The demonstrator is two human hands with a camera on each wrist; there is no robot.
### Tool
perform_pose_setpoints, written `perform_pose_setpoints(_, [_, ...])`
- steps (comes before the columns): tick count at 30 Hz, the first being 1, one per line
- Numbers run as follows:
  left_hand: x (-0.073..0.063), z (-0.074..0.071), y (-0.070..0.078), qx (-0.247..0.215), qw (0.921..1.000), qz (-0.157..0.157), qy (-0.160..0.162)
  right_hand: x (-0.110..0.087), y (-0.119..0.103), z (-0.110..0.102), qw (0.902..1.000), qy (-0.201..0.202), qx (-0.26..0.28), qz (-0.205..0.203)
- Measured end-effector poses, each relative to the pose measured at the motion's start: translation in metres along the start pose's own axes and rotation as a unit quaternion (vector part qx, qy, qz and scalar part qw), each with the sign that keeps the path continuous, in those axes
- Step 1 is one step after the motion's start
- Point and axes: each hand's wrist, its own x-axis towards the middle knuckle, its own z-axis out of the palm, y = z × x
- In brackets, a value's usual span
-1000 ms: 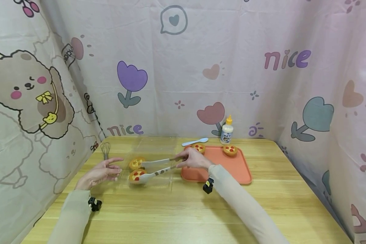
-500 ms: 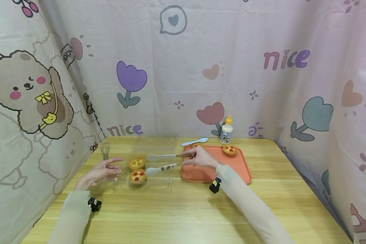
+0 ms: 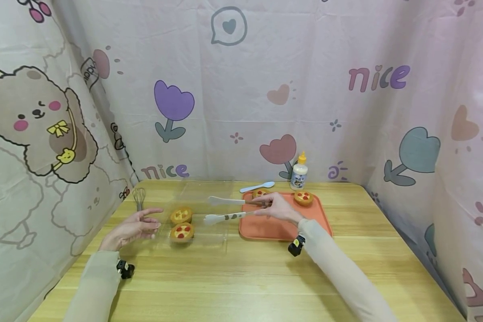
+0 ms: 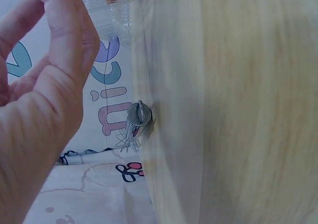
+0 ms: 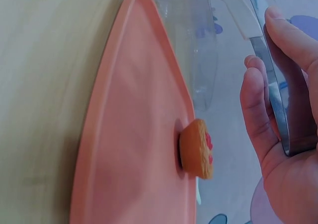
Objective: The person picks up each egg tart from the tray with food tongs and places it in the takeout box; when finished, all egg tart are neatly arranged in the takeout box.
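Observation:
My right hand (image 3: 279, 207) holds a pair of tongs (image 3: 227, 201) with white tips, their arms spread and nothing between them. The tips point left, over the right part of a clear plastic box (image 3: 215, 239). In the box's left part sit a yellow-topped tart (image 3: 181, 215) and a red-dotted tart (image 3: 182, 232) in front of it. My left hand (image 3: 132, 228) is at the box's left side with relaxed fingers; whether it touches the box I cannot tell. Below my right hand lies an orange tray (image 3: 261, 230) bearing a tart (image 3: 303, 198) at its back right and another tart (image 3: 260, 193) at its back left, partly hidden.
A whisk (image 3: 139, 197) lies behind my left hand; its handle end (image 4: 139, 113) faces the left wrist camera. Behind the tray are a pale blue spoon (image 3: 257, 187) and a yellow-capped squeeze bottle (image 3: 299, 174). A printed curtain (image 3: 241, 107) hangs along the table's back edge.
My right hand has drawn the tongs right and slightly up, away from the two tarts in the box, over the tray. Those tarts and my left hand have stayed put.

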Motion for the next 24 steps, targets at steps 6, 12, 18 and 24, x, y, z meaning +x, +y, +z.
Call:
perform_pose_setpoints(6, [0.004,0.0,0.001,0.006,0.9999,-0.008,0.005,-0.014,0.004,-0.013,0.9996,0.003,0.029,0.001])
perform_pose_setpoints(12, [0.005,0.0,0.001,-0.002,1.0,0.006,-0.002,-0.027,0.008,-0.026,0.9992,0.036,-0.016,0.008])
perform_pose_setpoints(18, [0.003,0.003,-0.001,0.008,0.9999,0.0,0.014,-0.04,0.017,-0.038,0.9973,0.06,0.012,0.041])
perform_pose_setpoints(24, [0.002,0.002,-0.003,0.019,0.9996,0.003,0.018,-0.052,0.025,-0.052,0.9955,0.092,-0.004,0.024])
